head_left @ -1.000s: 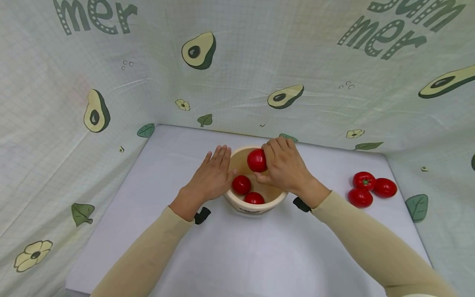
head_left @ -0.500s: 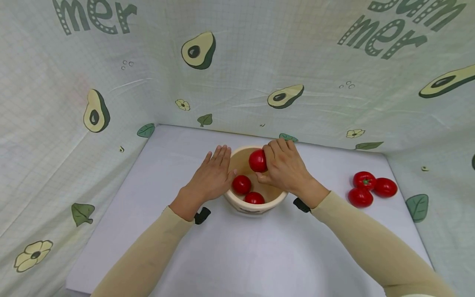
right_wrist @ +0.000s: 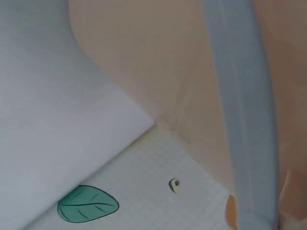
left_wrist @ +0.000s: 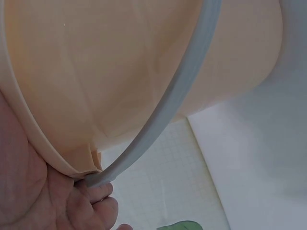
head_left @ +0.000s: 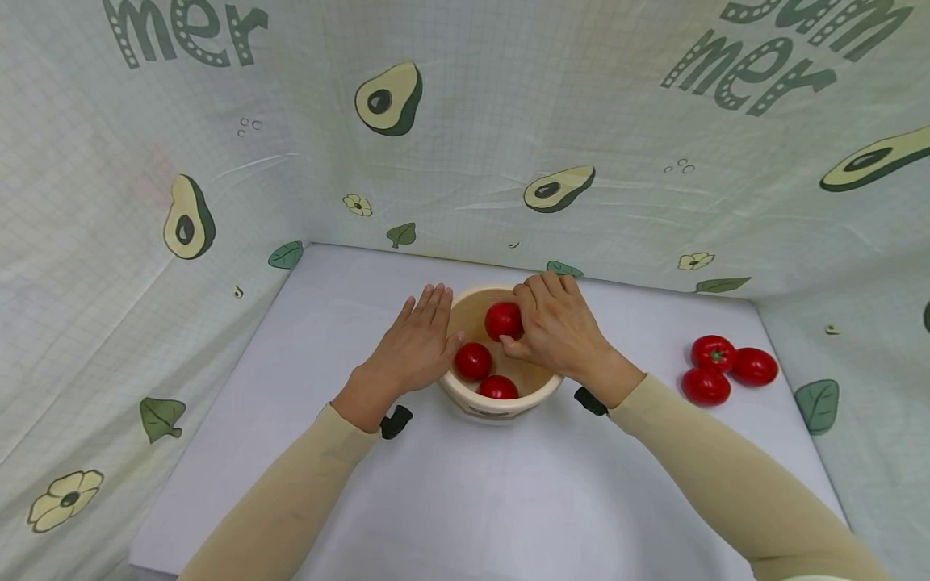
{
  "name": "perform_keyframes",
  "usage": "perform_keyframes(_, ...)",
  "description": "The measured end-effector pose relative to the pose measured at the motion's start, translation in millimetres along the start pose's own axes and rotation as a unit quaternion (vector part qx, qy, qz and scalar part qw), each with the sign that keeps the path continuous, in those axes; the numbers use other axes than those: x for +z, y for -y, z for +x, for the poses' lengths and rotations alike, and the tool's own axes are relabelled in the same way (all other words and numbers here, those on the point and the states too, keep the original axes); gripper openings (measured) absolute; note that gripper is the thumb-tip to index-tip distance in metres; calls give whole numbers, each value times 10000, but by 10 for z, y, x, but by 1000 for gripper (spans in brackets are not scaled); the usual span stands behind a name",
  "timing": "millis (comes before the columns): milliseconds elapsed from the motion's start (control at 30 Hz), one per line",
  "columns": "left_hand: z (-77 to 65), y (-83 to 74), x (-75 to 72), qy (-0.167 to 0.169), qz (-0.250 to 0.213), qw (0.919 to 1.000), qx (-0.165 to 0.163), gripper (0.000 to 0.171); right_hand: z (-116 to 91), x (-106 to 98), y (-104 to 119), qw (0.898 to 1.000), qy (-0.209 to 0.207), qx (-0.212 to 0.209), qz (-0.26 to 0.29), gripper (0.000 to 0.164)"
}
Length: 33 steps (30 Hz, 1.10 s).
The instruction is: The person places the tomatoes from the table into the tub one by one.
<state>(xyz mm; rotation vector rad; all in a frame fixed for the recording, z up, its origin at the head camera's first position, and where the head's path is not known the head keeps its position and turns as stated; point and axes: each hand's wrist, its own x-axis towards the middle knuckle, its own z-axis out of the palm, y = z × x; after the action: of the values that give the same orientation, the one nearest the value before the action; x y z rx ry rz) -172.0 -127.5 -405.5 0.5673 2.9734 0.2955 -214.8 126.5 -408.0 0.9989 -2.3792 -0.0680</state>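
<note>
A cream bucket (head_left: 538, 395) with a grey handle (left_wrist: 160, 108) stands at the middle of the table. Along its left rim lies my left hand (head_left: 412, 347), fingers straight and the palm side against the rim. My right hand (head_left: 561, 323) is over the right rim, thumb and fingers bent toward the inside. Below and left of its fingers is a red tomato (head_left: 502, 321), low in the bucket and partly hidden by the hand; they look apart. Two more tomatoes lie inside, one tomato (head_left: 473, 361) at the left and one tomato (head_left: 498, 387) at the near side.
Three tomatoes sit close together at the table's right: a tomato with a green top (head_left: 713, 354), a near tomato (head_left: 705, 387) and an outer tomato (head_left: 754, 367). A cloth (head_left: 465, 145) printed with avocados rises behind the white table (head_left: 508, 500) and at both sides.
The tomato at the right hand has dropped lower into the bucket and looks smaller, while that hand has stayed nearly in place. The left hand and bucket have not moved.
</note>
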Motion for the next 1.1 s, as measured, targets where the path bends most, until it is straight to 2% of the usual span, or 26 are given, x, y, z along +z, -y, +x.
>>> perform_keyframes(267, 4, -5, 5, -20, -44, 10000, 14, 75, -24, -4, -11, 9999, 13, -55, -97, 58)
perform_keyframes(567, -4, -13, 0, 16, -132, 9999, -31, 75, -56, -9, -12, 9999, 9, 118, 11, 57)
perform_keyframes(767, -5, -13, 7, -12, -172, 9999, -17, 74, -106, -67, -46, 9991, -244, 306, 141, 59)
perform_keyframes(967, 9, -5, 19, 28, -139, 9999, -24, 76, -226, -161, -197, 9981, -531, 265, 175, 60)
perform_keyframes(1100, 16, 4, 25, 29, -152, 9999, -40, 76, -408, -215, -387, 9979, -567, 291, 137, 59)
